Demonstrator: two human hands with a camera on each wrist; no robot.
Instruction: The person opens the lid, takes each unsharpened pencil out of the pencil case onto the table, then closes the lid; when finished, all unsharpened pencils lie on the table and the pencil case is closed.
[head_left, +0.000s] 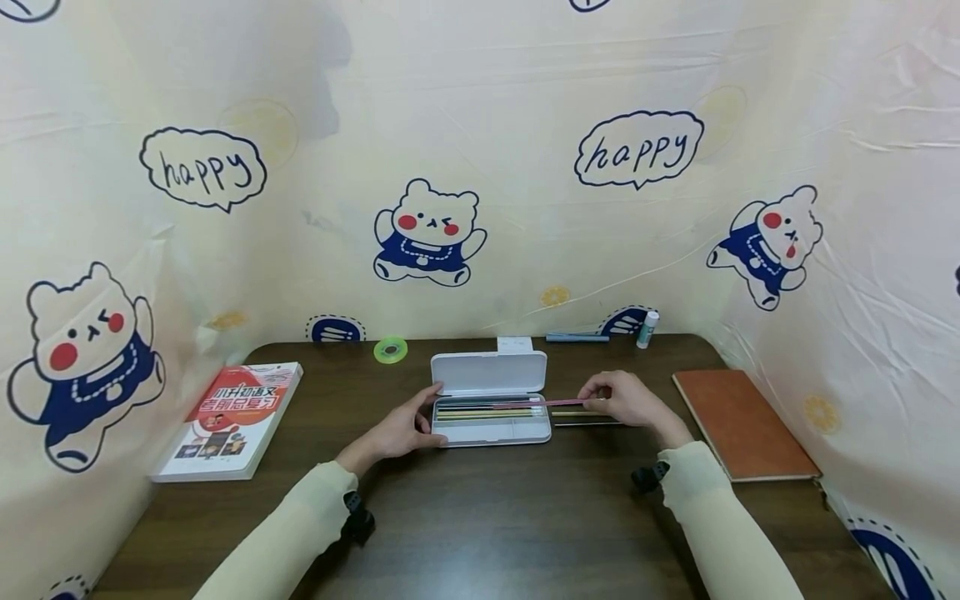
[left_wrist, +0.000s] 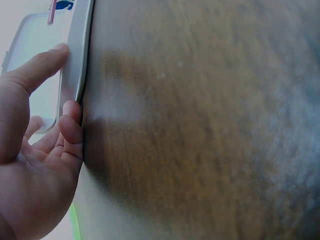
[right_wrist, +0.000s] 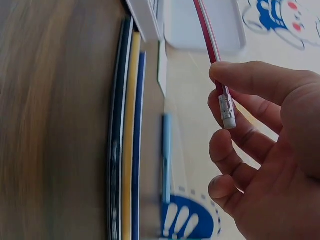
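Observation:
A white pencil case [head_left: 480,432] lies with its lid [head_left: 487,371] raised, several pencils inside. My left hand [head_left: 405,427] grips its left end; in the left wrist view the thumb rests over the rim and the fingertips press the outer side. My right hand [head_left: 628,400] pinches a red striped pencil [right_wrist: 209,37] near its white eraser end, between thumb and fingers. That pencil reaches left over the open case. Below my right hand, a black pencil [right_wrist: 118,120], a yellow pencil [right_wrist: 131,120] and a blue pencil [right_wrist: 140,120] lie side by side on the table.
A book [head_left: 232,425] lies at the left, a brown notebook [head_left: 742,425] at the right. Along the back edge are a green tape roll [head_left: 381,351], a small white block [head_left: 514,343], a blue pen [head_left: 577,337] and an upright glue stick [head_left: 647,330].

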